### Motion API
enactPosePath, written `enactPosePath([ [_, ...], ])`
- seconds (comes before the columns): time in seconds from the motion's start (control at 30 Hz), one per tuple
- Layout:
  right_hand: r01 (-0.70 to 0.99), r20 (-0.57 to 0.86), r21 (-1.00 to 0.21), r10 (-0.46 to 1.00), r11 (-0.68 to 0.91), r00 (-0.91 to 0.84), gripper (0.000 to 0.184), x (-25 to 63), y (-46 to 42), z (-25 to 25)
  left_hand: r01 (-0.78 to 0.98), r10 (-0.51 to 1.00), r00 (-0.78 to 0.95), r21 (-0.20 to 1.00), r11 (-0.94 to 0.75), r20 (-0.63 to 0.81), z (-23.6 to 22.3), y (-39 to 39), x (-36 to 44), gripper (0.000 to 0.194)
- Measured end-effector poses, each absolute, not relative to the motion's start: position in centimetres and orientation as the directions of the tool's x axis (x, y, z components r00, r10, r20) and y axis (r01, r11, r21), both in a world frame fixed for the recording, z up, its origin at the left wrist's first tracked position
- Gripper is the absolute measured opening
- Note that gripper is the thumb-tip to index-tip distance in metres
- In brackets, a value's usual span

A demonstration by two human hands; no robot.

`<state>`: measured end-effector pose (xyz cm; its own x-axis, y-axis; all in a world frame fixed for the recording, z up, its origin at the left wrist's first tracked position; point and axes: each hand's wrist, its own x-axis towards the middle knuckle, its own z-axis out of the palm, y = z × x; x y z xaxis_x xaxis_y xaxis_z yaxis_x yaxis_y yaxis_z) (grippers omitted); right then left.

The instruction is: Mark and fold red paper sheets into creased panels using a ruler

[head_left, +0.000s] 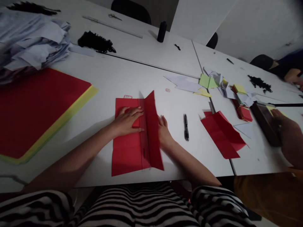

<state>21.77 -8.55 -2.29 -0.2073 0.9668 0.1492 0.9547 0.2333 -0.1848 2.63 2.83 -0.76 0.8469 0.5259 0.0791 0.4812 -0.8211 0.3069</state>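
On the white table in front of me lies a sheet of red paper (126, 154), its right part standing up as a flap. My left hand (129, 121) rests flat on the sheet, fingers spread, the tips reaching a clear ruler-like strip (144, 143) along the crease. Behind the raised flap is my right hand (165, 134), against its right side; the fingers that show are stretched out, the others are hidden by the paper. A black pen (186, 127) lies to the right of that hand.
Large red sheets (47, 110) over yellow ones lie at left, beside heaped white paper (35, 41). More folded red paper (222, 132) lies right, near paper scraps (224, 85). Farther back are black cords (96, 41) and a black bottle (162, 31). Another person's hand (281, 118) touches a dark box (265, 123).
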Motion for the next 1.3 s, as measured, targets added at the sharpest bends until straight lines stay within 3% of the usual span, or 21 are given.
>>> enactPosePath([
  [0.17,0.949,0.149,-0.213,0.968,0.232,-0.203,0.050,20.9,-8.2,-1.9,0.491,0.529,0.845,0.274,-0.827,0.082,-1.1,2.9,2.9,0.030],
  [0.27,0.948,0.142,-0.229,0.971,0.221,-0.192,0.051,20.8,-8.2,-1.7,0.497,0.532,0.843,0.262,-0.827,0.078,-1.0,2.9,3.0,0.022],
  [0.5,0.946,0.197,-0.271,0.972,0.177,-0.126,0.044,20.1,-10.1,-1.7,0.488,0.514,0.856,0.243,-0.838,0.052,-0.4,2.9,3.1,0.026],
  [0.9,0.925,0.119,-0.315,0.976,0.214,-0.185,0.049,19.3,-19.9,-0.8,0.478,0.491,0.870,0.177,-0.860,0.037,-0.6,3.0,2.9,0.023],
  [1.13,0.911,0.140,-0.314,0.962,0.269,-0.236,0.059,19.0,-24.7,-1.2,0.481,0.497,0.867,0.207,-0.852,0.028,-1.0,3.2,2.8,0.027],
  [1.3,0.893,0.129,-0.345,0.957,0.287,-0.258,0.050,19.7,-25.0,-0.6,0.471,0.499,0.865,0.261,-0.843,0.051,-0.6,3.1,2.9,0.031],
])
